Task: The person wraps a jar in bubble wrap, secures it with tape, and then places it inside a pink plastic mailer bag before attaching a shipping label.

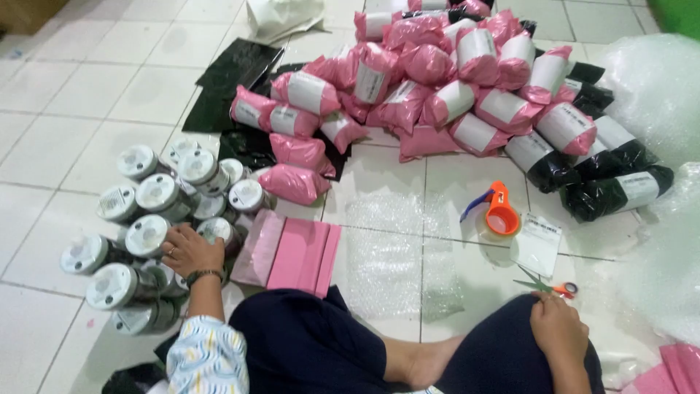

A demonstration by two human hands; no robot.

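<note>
My left hand (pixel 191 252) rests on top of a heap of grey cylindrical jars (pixel 149 226) with pale lids, lying on the tiled floor at my left. Its fingers spread over one jar. My right hand (pixel 558 325) lies on my right knee, fingers curled, just below a pair of orange-handled scissors (pixel 548 286) on the floor; it does not grip them. A stack of flat pink mailer bags (pixel 302 255) sits beside the jars. Sheets of clear bubble wrap (pixel 397 255) lie spread in front of my crossed legs.
A large pile of packed pink parcels (pixel 437 80) with white labels fills the far side, with black ones (pixel 605 182) at its right. An orange tape dispenser (pixel 499 211) and a white label sheet (pixel 539 244) lie nearby. Rolls of bubble wrap (pixel 656 95) stand at the right.
</note>
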